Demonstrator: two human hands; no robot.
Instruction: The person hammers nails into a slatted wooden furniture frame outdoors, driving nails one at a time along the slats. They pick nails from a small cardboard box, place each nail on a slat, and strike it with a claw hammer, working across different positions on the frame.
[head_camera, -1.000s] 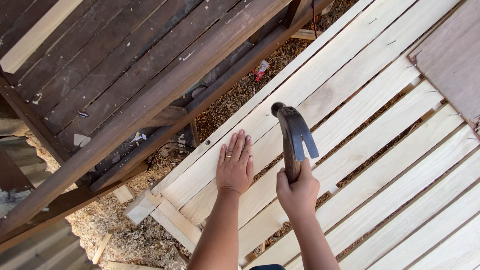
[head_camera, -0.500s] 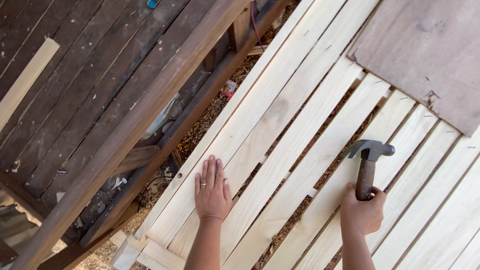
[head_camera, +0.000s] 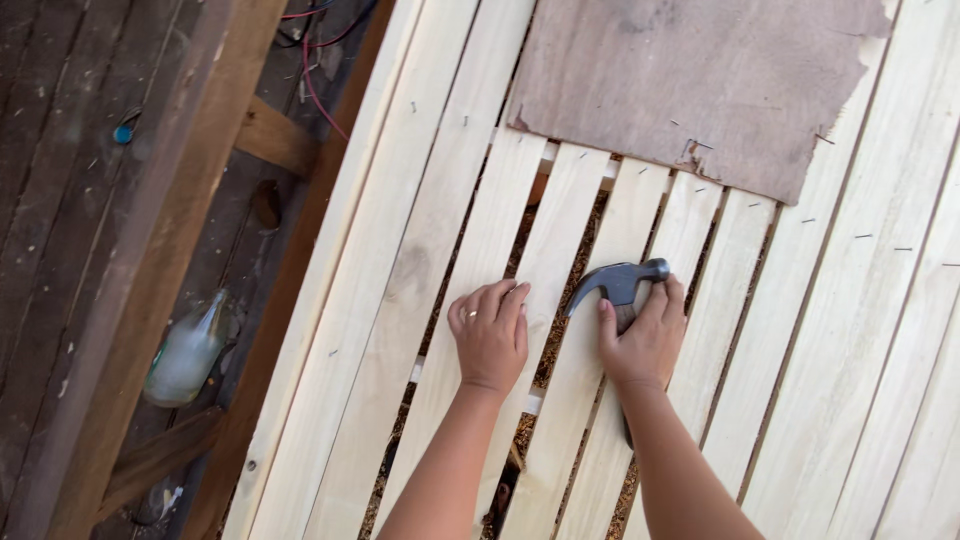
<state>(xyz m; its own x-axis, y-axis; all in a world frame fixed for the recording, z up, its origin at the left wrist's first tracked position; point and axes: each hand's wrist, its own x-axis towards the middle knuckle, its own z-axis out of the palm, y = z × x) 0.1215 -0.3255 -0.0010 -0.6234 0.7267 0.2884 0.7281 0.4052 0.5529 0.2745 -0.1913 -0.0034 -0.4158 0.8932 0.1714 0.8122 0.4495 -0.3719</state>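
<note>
My left hand (head_camera: 490, 334) rests palm down, fingers curled, on a pale wooden slat (head_camera: 480, 250) of a slatted panel. A ring shows on one finger. My right hand (head_camera: 645, 342) grips a dark claw hammer (head_camera: 618, 283) close under its head, the head lying against the slats and the claw pointing left toward my left hand. The handle runs back under my wrist and is mostly hidden. The two hands sit about one slat apart.
A worn brown board (head_camera: 700, 85) is stapled over the top of the slats. Dark timber beams (head_camera: 150, 260) run along the left, with a glass bottle (head_camera: 187, 350) and red wire (head_camera: 315, 80) below them. Sawdust shows through the gaps between slats.
The view has moved up the panel. My right hand has slid up the hammer handle to grip just under the head and lowered it onto the slats. My left hand has curled its fingers.
</note>
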